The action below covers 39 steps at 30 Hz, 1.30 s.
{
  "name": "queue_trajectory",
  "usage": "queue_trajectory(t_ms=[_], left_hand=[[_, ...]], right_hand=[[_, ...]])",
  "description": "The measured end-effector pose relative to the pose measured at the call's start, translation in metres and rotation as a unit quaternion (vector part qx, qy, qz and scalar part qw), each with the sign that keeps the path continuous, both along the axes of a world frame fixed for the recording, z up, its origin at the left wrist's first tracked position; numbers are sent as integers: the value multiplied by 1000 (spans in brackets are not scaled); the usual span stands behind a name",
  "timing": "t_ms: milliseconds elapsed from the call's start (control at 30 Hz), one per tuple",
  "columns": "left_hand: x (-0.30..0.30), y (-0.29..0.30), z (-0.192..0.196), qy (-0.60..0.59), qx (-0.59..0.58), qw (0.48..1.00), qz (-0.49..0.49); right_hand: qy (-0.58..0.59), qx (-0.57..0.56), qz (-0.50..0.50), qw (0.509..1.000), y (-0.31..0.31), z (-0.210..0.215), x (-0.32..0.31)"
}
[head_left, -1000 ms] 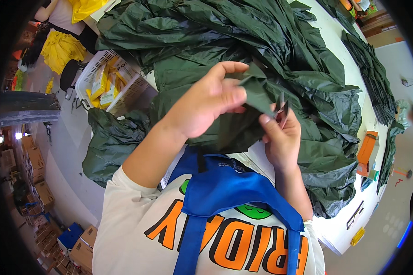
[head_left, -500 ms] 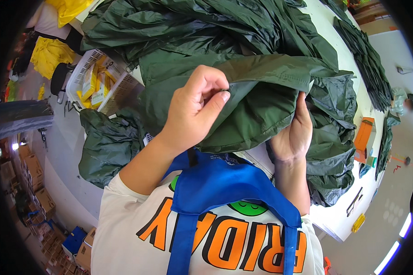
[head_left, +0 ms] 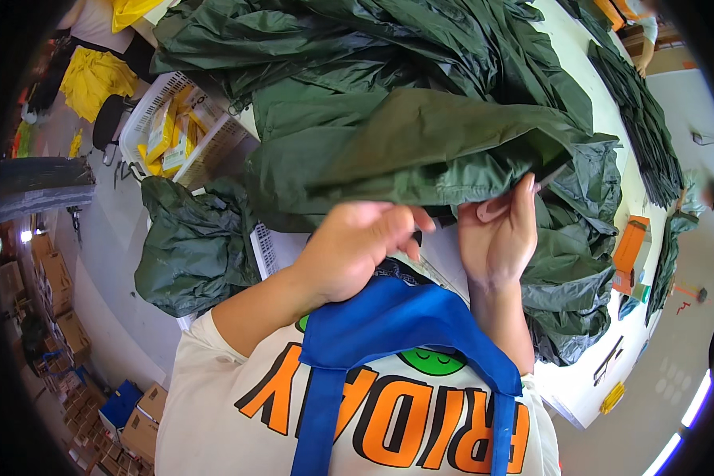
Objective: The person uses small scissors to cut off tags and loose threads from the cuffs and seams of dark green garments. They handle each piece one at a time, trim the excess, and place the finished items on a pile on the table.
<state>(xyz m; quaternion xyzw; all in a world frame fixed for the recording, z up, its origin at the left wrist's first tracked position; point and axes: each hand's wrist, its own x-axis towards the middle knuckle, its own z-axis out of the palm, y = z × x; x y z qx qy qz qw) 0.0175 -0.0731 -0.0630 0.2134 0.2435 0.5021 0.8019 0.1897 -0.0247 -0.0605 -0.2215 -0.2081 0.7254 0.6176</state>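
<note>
A dark green, thin, shiny fabric garment (head_left: 436, 131) lies heaped in front of me, one open edge raised into a pocket-like fold. My right hand (head_left: 500, 238) is palm up at the right end of this fold, its thumb and curled fingers closed at the edge. Beside its thumb a narrow grey tip sticks out; what it belongs to is hidden. Just below the fold's lower edge is my left hand (head_left: 353, 246), slightly blurred, fingers loosely bent and apart, with no fabric visible in them.
More green fabric (head_left: 190, 246) hangs at the left, by a white basket (head_left: 234, 139) of yellow packets (head_left: 163, 131). An orange box (head_left: 631, 246) stands on the white table (head_left: 587, 389) at right. Another person's arm (head_left: 646, 51) shows at the upper right.
My left hand has let go of the fabric edge and moved down toward me. The fold has dropped at the left and its opening has turned to the right. My right hand stays at the edge.
</note>
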Motion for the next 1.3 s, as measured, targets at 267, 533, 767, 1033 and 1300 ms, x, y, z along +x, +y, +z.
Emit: queue_trajectory(t_ms=[267,533,767,1033,1300], left_hand=[[2,3,2,118,69,979,149],[1,5,19,115,102,984,95],[4,1,17,112,104,981,122],[3,2,19,96,111,981,125],[3,4,18,111,125,983,75]], right_hand=[[-417,162,-231,864,-41,26,44],[-702,310,23,640,-22,74,20],[-648,261,69,712,-20,65,14],[-625,262,39,734,-23,56,12],[-684,264,-79,675,-21,60,19]])
